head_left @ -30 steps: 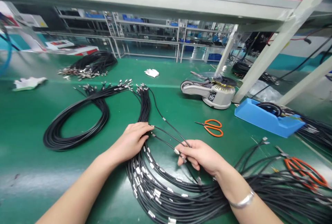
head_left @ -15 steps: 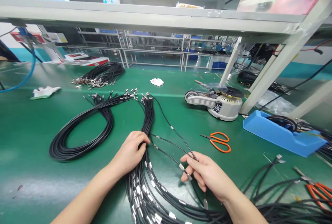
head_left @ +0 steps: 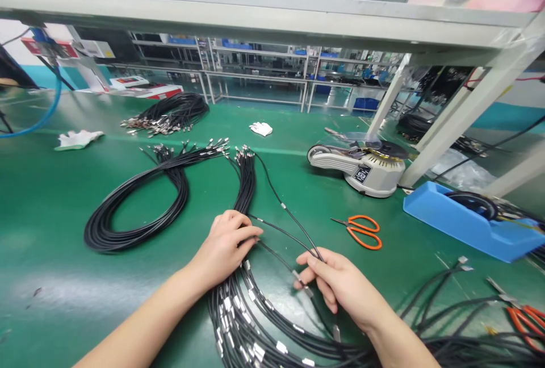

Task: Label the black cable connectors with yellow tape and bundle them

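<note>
A thick bundle of black cables (head_left: 246, 186) with metal ends runs down the middle of the green table. My left hand (head_left: 232, 243) lies over the bundle, thumb and fingers closed around one thin cable beside it. To the right, my right hand (head_left: 330, 280) pinches black cables between thumb and fingers; a cable with a silver tip passes by its fingertips. Below the hands, many white labels (head_left: 259, 351) sit on the curved cables. Left of the bundle lies a coiled cable loop (head_left: 119, 240).
Orange-handled scissors (head_left: 364, 231), a tape dispenser (head_left: 370, 172) and a blue tray (head_left: 464, 226) stand to the right. More scissors (head_left: 525, 320) lie at lower right. White gloves (head_left: 260, 128) and another cable pile (head_left: 179, 111) are farther back, under a grey shelf (head_left: 255, 16).
My left hand has shifted slightly right, its fingers now reaching out to a thin cable beside the bundle. My right hand has barely moved. The camera view has tilted a little.
</note>
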The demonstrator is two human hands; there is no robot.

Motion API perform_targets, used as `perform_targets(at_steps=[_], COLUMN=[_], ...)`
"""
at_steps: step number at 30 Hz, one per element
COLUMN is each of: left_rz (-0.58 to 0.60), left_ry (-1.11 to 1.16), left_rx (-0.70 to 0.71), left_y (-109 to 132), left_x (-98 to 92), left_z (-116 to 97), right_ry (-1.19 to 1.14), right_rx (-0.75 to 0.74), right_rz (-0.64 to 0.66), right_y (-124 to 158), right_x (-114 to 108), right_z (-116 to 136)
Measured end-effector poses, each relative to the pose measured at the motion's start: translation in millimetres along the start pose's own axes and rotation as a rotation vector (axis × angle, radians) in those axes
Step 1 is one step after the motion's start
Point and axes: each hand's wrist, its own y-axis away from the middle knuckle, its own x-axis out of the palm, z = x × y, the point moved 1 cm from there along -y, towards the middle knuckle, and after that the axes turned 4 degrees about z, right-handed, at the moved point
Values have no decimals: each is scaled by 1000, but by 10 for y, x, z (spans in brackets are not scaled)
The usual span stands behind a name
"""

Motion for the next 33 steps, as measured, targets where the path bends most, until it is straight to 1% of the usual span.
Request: perform_targets(at_steps=[3, 6, 8, 11, 13, 15, 18, 21, 23, 26, 29, 33], left_rz=[80, 203, 258, 335, 389, 419, 403, 331, 291, 239, 191, 182], left_ry=[-12, 5, 27, 96, 150, 189, 195, 198, 201, 187, 187, 205], left_rx=[75, 82, 83, 156, 222, 249, 234, 206, 180, 142, 97, 66], left_y=[1, 16, 26, 31, 28, 19, 1, -19, -30, -36, -39, -52], left_x=[-31, -64, -90, -119, -122, -110, -60, 11, 57, 106, 130, 153], left_z=[4, 36, 25, -71, -150, -199, -195, -150, -131, -130, -144, -149], right_ry=[20, 32, 46, 59, 47, 35, -21, -134, -175, -153, -94, -121], right_rx=[-12, -25, -28, -44, -59, -73, -77, -72, -97, -120, -114, -151], right_rz=[-16, -21, -38, -49, -22, 12, 29, 23, 28, 62, 60, 47], right_y=[4, -1, -9, -14, -5, 15, 55, 84, 94, 100, 103, 98], right_x=[-19, -39, -47, -49, -56, -78, -153, -246, -287, -295, -274, -265], right_z=[17, 19, 15, 14, 22, 41, 94, 153, 180, 192, 188, 183])
